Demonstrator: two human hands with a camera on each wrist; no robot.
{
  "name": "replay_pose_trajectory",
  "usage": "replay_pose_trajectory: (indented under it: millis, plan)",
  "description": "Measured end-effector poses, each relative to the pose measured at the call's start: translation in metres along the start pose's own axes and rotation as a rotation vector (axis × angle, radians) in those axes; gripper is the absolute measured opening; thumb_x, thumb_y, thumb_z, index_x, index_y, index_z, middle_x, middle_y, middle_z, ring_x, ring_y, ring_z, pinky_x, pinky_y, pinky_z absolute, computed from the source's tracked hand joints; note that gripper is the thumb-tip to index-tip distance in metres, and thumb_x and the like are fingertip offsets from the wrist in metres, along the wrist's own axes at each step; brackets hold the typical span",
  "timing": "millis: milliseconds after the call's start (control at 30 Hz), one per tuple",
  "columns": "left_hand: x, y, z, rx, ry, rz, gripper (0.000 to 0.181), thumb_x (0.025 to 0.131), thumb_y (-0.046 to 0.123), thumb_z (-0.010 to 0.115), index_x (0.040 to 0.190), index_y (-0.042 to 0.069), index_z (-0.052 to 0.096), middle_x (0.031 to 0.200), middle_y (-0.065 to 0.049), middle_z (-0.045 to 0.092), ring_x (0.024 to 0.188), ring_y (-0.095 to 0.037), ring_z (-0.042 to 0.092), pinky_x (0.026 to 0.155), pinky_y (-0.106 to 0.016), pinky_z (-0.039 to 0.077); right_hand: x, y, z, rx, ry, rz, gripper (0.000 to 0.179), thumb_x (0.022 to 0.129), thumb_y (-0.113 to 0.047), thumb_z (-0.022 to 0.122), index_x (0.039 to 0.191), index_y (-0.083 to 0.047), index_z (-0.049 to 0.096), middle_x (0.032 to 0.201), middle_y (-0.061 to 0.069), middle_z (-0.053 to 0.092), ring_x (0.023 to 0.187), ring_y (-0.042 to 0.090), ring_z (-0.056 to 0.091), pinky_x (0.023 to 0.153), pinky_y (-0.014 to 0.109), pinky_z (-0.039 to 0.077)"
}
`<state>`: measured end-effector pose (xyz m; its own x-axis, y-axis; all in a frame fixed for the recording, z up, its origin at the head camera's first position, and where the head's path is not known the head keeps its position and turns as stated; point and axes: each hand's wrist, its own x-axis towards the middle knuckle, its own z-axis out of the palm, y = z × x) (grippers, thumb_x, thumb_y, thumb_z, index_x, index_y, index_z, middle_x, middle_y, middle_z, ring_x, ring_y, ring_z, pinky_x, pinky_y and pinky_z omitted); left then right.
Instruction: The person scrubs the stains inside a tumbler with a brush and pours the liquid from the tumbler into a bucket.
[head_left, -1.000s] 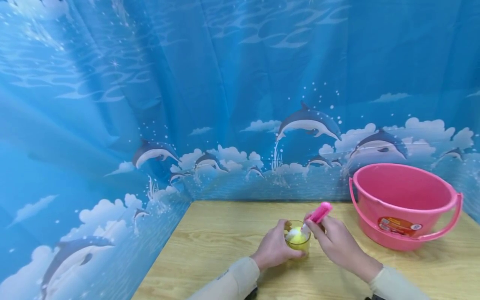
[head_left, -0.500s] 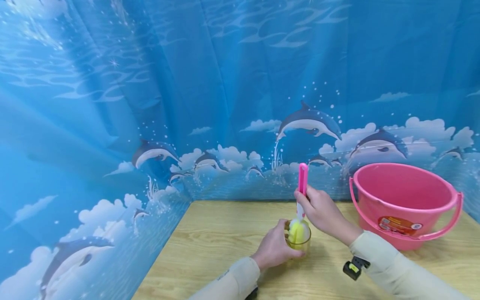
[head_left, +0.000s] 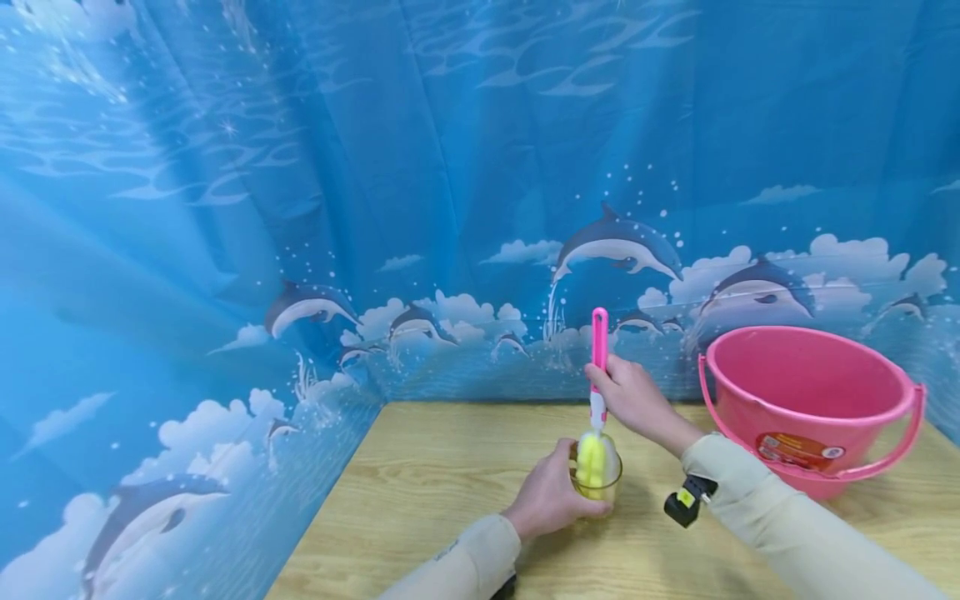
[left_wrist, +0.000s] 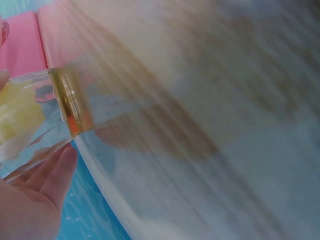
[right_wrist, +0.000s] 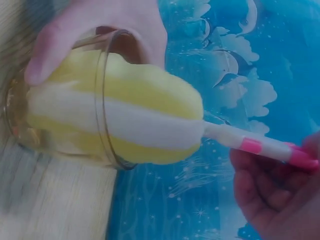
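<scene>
My left hand (head_left: 551,493) grips a clear glass cup (head_left: 617,486) with an amber tint, fingers round its side, low over the wooden table. In the left wrist view the thick base of the cup (left_wrist: 70,102) shows beside my fingers. My right hand (head_left: 636,397) holds the pink and white handle of a sponge cup brush (head_left: 592,461), which stands nearly upright. Its yellow and white sponge head (right_wrist: 150,107) sits partly inside the cup, with the upper part sticking out past the rim, as the right wrist view shows.
A pink bucket (head_left: 806,417) with its carrying handle lowered stands at the table's right. The wooden table (head_left: 420,467) ends at a blue curtain (head_left: 465,208) printed with dolphins, behind and to the left.
The brush has swung from a rightward tilt to nearly upright, and its head has risen partly out of the cup. My right hand moved up and left; my left hand stayed put.
</scene>
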<state>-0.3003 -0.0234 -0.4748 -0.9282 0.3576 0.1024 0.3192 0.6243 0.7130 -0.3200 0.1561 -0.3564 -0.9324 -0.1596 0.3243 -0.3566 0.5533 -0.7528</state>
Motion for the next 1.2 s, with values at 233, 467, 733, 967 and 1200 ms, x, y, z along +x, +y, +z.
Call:
replay_pose_trajectory:
  millis: [233,467,733,967,1200]
  plan:
    - [0.001,0.002,-0.001,0.013,0.001,-0.011,0.088,0.063,0.046,0.093,0.135,0.022,0.048,0.12,0.008,0.064,0.103,-0.006,0.063,0.087,-0.026,0.052,0.008,0.007,0.001,0.068,-0.045,0.104,0.034,0.108,-0.033,0.042,0.094,-0.005,0.056,0.063,0.006,0.055,0.05,0.017,0.046,0.044,0.029,0.04]
    - [0.003,0.003,-0.002,0.015,-0.008,-0.026,0.09,0.064,0.047,0.093,0.137,0.022,0.047,0.124,0.008,0.063,0.106,-0.008,0.064,0.087,-0.026,0.052,0.009,0.009,0.002,0.095,-0.054,0.147,0.032,0.108,-0.029,0.042,0.097,-0.003,0.056,0.067,0.008,0.059,0.054,0.021,0.054,0.047,0.029,0.045]
    - [0.003,0.002,-0.002,0.031,-0.003,-0.02,0.088,0.063,0.048,0.093,0.135,0.023,0.048,0.115,0.009,0.065,0.1,-0.005,0.062,0.083,-0.025,0.052,0.007,0.008,0.005,0.119,-0.069,0.173,0.032,0.108,-0.029,0.042,0.096,-0.003,0.055,0.068,0.009,0.06,0.054,0.023,0.055,0.046,0.027,0.043]
    - [0.0,0.002,-0.002,0.019,-0.009,-0.013,0.086,0.063,0.045,0.093,0.133,0.023,0.049,0.115,0.009,0.065,0.1,-0.005,0.062,0.083,-0.025,0.052,0.003,0.008,0.005,0.125,-0.077,0.17,0.032,0.108,-0.029,0.043,0.097,-0.003,0.055,0.07,0.01,0.06,0.058,0.026,0.056,0.048,0.029,0.045]
    - [0.0,0.004,-0.003,-0.006,-0.028,-0.032,0.086,0.065,0.046,0.093,0.135,0.023,0.048,0.115,0.01,0.064,0.101,-0.006,0.062,0.084,-0.026,0.053,-0.009,0.002,-0.006,0.087,-0.084,0.053,0.033,0.106,-0.035,0.051,0.096,-0.005,0.058,0.07,0.009,0.057,0.056,0.017,0.046,0.049,0.027,0.041]
